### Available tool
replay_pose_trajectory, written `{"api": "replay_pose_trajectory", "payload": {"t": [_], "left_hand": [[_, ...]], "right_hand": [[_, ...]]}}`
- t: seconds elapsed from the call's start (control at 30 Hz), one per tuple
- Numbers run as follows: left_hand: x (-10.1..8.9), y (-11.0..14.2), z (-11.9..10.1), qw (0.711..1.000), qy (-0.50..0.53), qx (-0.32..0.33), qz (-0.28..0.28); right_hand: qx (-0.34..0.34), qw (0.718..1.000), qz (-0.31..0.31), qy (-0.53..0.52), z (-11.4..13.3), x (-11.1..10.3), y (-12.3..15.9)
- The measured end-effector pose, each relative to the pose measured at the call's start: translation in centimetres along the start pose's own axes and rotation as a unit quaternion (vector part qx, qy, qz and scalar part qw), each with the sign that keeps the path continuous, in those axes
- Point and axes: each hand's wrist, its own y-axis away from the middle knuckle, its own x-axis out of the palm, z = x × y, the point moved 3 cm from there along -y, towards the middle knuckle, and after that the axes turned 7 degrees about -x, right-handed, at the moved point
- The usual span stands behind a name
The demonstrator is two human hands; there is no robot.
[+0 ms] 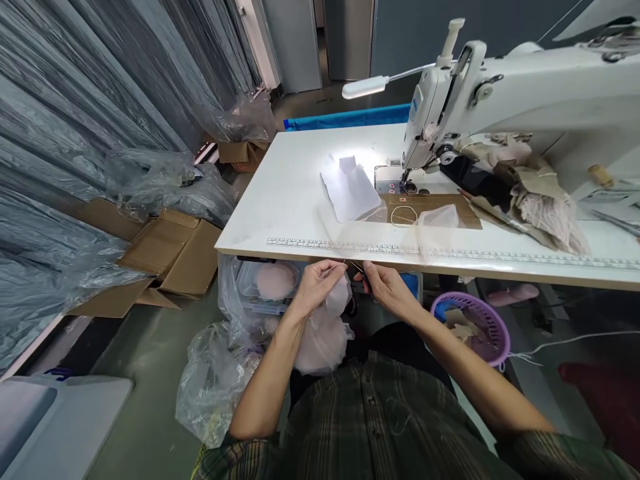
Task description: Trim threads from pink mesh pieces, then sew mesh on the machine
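Note:
At the table's front edge, my left hand (320,283) is closed in a pinch, with a thin pale strand or edge at its fingertips. Sheer pale pink fabric (323,340) hangs just below this hand, over the lap; where it joins the pinch is hard to make out. Close by on the right, my right hand (387,287) closes round a small pointed metal tool (357,267), whose tip points toward the left fingertips. Fingers cover most of the tool, so its exact kind is unclear.
A white sewing machine (425,120) stands on the white table (280,187), beside a white paper piece (353,190), an elastic loop (404,215) and heaped fabric scraps (540,193). A purple basket (500,327) sits below right; cardboard boxes (170,257) and plastic bags (215,380) lie left.

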Motion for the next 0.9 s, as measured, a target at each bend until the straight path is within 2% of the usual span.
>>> {"api": "replay_pose_trajectory", "payload": {"t": [0.13,0.43,0.63,0.8,0.9], "left_hand": [[-0.4,0.2,0.4,1.000,0.000,-0.021,0.001],[-1.0,0.4,0.4,0.998,0.037,-0.047,-0.009],[-1.4,0.5,0.6,0.998,0.037,-0.048,-0.015],[-1.2,0.6,0.9,0.998,0.043,-0.053,-0.007],[-1.2,1.0,1.2,0.995,0.063,-0.071,0.012]], "right_hand": [[0.001,0.999,0.025,0.036,-0.9,0.6,-0.4],[-0.024,0.997,0.039,0.060,-0.1,1.4,-1.5],[-0.056,0.996,0.022,0.071,0.3,1.9,-1.8],[-0.039,0.996,-0.014,0.083,0.0,2.4,-1.4],[-0.035,0.997,-0.009,0.062,-0.6,2.3,-0.7]]}}
